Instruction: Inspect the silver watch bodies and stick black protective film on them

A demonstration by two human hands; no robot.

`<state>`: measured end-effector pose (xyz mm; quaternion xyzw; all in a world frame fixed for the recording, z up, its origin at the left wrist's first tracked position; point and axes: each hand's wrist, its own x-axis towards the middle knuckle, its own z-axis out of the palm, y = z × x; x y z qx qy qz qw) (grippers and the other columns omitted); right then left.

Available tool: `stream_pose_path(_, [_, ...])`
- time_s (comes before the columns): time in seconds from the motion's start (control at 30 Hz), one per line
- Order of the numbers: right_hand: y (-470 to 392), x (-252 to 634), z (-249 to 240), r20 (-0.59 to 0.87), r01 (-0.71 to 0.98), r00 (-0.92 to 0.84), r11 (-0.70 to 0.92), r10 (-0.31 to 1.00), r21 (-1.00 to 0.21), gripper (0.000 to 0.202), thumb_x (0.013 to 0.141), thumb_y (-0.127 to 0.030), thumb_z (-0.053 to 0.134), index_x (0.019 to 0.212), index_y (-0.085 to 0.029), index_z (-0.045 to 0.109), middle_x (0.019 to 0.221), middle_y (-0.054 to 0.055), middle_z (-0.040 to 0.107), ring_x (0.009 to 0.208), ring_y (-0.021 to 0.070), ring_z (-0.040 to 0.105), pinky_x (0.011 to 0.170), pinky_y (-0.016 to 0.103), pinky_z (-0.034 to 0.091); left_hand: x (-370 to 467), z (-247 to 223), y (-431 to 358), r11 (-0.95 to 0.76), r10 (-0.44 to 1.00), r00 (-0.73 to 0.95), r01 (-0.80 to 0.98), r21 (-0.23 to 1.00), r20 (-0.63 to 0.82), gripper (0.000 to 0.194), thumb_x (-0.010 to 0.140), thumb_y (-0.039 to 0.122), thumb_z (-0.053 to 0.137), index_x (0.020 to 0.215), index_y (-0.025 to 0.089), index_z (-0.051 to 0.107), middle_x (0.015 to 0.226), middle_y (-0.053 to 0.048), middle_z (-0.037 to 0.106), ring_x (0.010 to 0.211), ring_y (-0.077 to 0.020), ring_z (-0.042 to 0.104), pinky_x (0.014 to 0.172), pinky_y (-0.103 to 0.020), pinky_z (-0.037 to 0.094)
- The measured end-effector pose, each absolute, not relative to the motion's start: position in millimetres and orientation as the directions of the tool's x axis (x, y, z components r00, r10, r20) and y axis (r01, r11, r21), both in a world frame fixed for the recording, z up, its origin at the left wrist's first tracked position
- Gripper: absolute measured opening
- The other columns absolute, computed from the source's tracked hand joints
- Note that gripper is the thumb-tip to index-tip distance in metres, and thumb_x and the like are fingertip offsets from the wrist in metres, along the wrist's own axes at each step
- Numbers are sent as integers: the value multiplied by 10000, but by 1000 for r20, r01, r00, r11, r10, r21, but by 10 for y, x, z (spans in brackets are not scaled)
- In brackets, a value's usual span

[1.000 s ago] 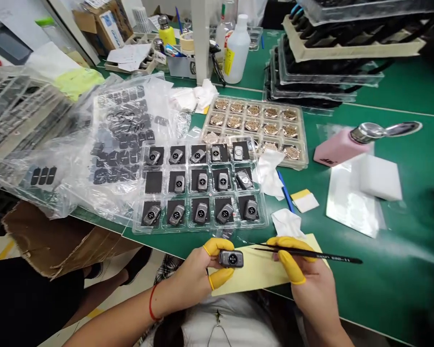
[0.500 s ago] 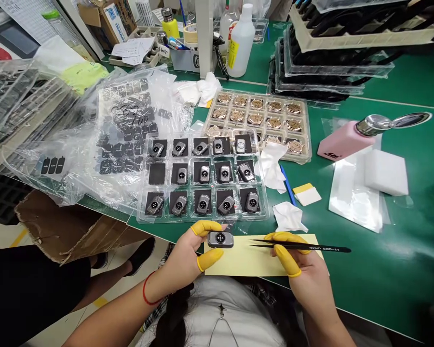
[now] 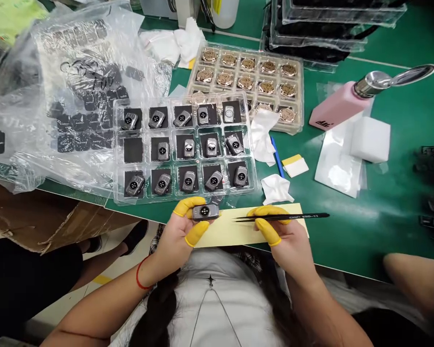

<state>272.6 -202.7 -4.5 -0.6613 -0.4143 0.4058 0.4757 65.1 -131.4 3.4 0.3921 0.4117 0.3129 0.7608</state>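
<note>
Between the yellow-capped fingers and thumb of my left hand [image 3: 183,229] is a grey watch body [image 3: 206,212], its round black sensor facing up. My right hand [image 3: 280,231] grips black tweezers [image 3: 304,216], whose thin tips point left toward the watch body and look slightly apart. Both hands are over a pale yellow sheet [image 3: 226,230] at the table's front edge. Just beyond them lies a clear tray [image 3: 253,168] with several similar watch bodies on black pads; one compartment in its middle row, at the left, holds only a pad.
Behind is a tray of gold round pieces [image 3: 300,111]. Plastic bags [image 3: 130,29] cover the left. On the right stand a pink bottle [image 3: 338,106] and a white foam block [image 3: 371,140]. Crumpled white wipes [image 3: 277,189] and a blue stick [image 3: 277,156] lie nearer. Another person's limb [image 3: 415,279] shows at right.
The view has shifted, so the table items appear higher and further left. Both hands keep their holds on the watch body and tweezers. A person's limb has appeared at the lower right.
</note>
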Motion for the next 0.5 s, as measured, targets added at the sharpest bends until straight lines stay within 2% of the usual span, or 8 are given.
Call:
stream_pose_path(0.17, [-1992,2750,-65,-186,181,271,-240,944,-954,185,840,-386,631,879,-215,688,873,59,694,782,188,657,755,328,560,732,-50,-1288,470,774,531,-114,876,-346,426,830,393,661,1137,206,432,1112,-85,638,1045,-192,641,942,-345,500])
stream_pose_path(0.33, [-1976,2810,-47,-194,243,143,-224,971,-944,179,859,-375,611,886,-217,691,871,60,692,796,190,651,747,317,553,694,-98,-1278,452,750,574,-79,889,-330,373,885,332,606,1181,233,402,1145,-63,616,1056,-149,623,904,-273,494])
stream_pose_path(0.5, [-1974,2838,-48,-204,278,116,-229,972,-933,209,870,-397,592,902,-217,694,889,70,692,796,199,643,739,327,553,707,-82,-1262,462,735,580,-47,886,-352,404,879,366,601,1186,220,383,1136,-89,621,1044,-185,630,865,-299,514])
